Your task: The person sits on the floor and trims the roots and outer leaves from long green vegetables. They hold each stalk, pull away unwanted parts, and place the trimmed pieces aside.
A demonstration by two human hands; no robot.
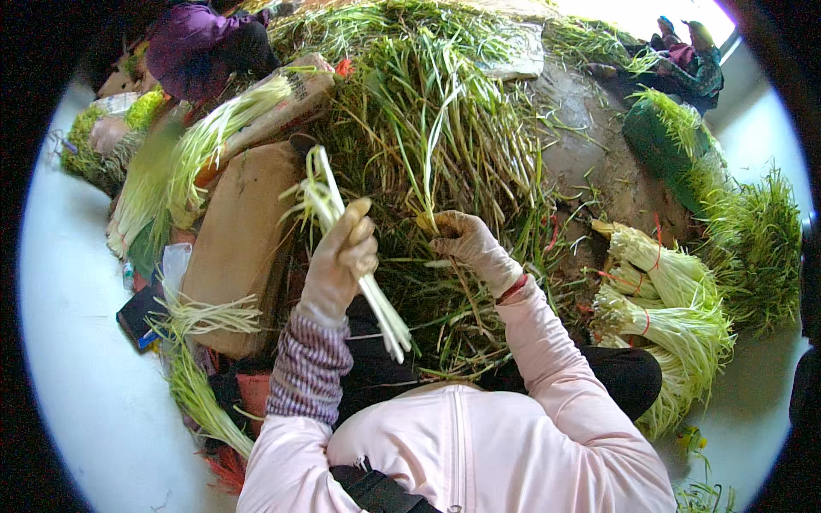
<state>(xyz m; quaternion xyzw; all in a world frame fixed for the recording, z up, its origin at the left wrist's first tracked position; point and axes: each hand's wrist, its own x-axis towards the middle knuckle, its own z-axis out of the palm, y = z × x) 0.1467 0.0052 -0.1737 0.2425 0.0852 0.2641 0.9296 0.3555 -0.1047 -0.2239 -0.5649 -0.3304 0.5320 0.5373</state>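
Note:
My left hand [340, 260], in a pale glove, is closed around a small bundle of white peeled stalks [385, 317]. Their upper ends bend over above my fist. To its right, my right hand [471, 247], also gloved, pinches a long green-leaved stalk [428, 167] near its lower part, thumb against fingers. A brownish strand [471, 295] hangs below those fingers. Just beyond both hands lies a large heap of unpeeled green stalks [474, 134] with dull brownish lower ends. Loose trimmings [442, 333] cover the area below my hands.
A brown box-like block [237, 237] stands at left, with pale stalks [224, 122] on a printed package behind. Several bunches with red ties [667, 314] lie at right. One person [192, 51] bends at upper left; others [693, 64] sit at upper right.

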